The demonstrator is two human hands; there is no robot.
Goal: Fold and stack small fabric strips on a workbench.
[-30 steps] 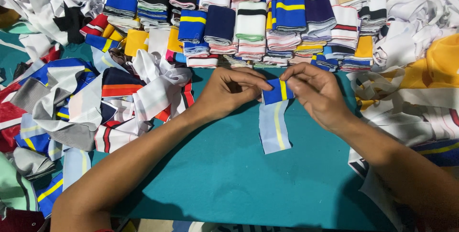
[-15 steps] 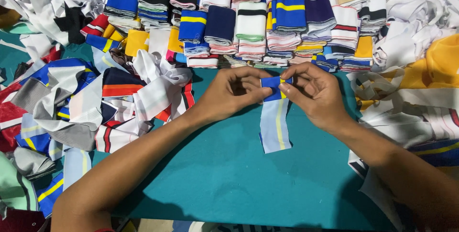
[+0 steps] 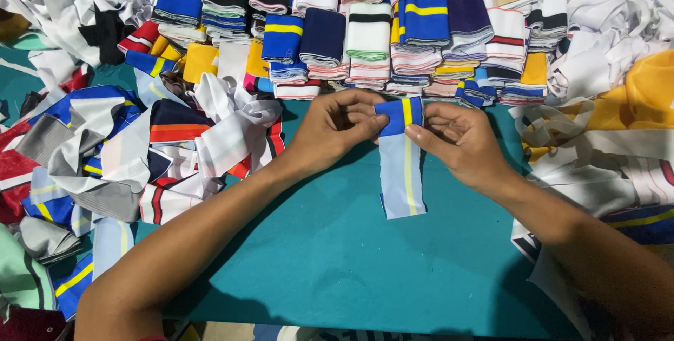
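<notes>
The blue fabric strip (image 3: 401, 162) with its yellow centre stripe lies on the teal bench (image 3: 337, 257), its long axis running straight away from the person. Its far end is folded over into a darker blue flap, and both hands meet there. The left hand (image 3: 335, 129) pinches the flap's left edge between thumb and fingers; the right hand (image 3: 458, 141) is closed on the right edge, so the strip sits squarely between them, equally near to each. The near end trails free toward the person. Just beyond the hands stand rows of folded striped pieces (image 3: 365, 28); loose fabric scraps (image 3: 140, 144) lie to the left.
</notes>
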